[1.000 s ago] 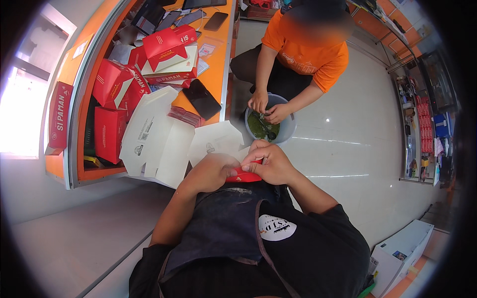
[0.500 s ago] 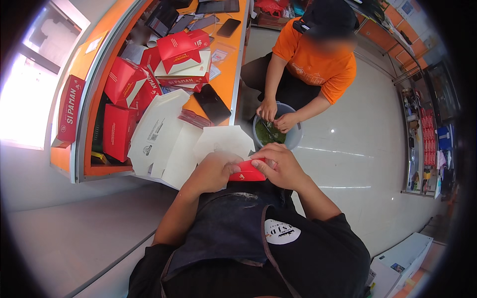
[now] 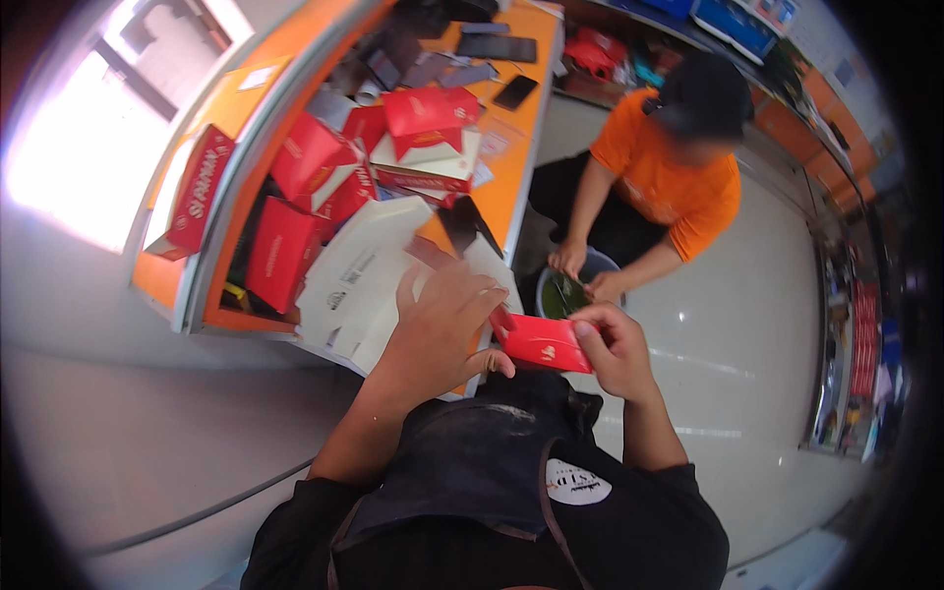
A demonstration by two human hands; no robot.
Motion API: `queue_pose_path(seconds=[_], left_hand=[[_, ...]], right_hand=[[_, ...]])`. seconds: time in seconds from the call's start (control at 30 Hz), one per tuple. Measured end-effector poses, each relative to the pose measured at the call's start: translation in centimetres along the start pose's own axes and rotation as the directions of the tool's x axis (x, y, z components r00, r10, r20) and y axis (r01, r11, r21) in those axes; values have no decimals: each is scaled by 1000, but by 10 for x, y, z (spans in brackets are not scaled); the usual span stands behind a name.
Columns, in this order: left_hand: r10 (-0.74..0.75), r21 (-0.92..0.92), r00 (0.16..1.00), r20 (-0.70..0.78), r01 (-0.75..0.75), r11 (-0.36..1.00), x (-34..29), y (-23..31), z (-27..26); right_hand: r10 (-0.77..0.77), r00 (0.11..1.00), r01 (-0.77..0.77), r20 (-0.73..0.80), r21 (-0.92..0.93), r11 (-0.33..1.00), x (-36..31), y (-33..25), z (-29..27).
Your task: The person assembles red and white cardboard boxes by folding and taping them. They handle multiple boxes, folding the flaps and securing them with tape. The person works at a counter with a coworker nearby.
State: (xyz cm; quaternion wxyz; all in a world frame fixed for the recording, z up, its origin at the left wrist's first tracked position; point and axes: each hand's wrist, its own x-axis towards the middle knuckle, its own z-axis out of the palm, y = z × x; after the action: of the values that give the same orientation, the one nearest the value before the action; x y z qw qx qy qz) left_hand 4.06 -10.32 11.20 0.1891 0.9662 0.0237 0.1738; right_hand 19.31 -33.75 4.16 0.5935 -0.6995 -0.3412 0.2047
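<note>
My right hand (image 3: 619, 356) pinches the right end of a small red folded carton (image 3: 541, 341), thumb on its upper face. The carton is held in front of my apron, its left end standing partly unfolded. Just left of it, my left hand (image 3: 441, 332) is open, fingers and thumb apart, a little blurred. Behind that hand, a large white unfolded carton sheet (image 3: 339, 285) lies at the table's near edge, partly covered by the hand. Whether the red carton joins this sheet cannot be made out.
Several red boxes (image 3: 287, 258) are piled on the orange table (image 3: 516, 128), with a phone (image 3: 515, 92) and a dark tablet (image 3: 468, 226). Across from me, a person in an orange shirt (image 3: 678, 182) works over a bucket (image 3: 602, 262) of greens. Shelves (image 3: 831, 334) stand at right.
My left hand has come off the red carton and moved left, its fingers spreading. My right hand has carried the carton slightly right. The whole view has turned and shifted.
</note>
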Motion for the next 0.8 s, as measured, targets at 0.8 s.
queue_pose_path(seconds=[0.8], left_hand=[[-107,-325,984,-146,54,944,15,-55,1]], right_hand=[[-84,983,120,165,-219,968,73,-51,14]])
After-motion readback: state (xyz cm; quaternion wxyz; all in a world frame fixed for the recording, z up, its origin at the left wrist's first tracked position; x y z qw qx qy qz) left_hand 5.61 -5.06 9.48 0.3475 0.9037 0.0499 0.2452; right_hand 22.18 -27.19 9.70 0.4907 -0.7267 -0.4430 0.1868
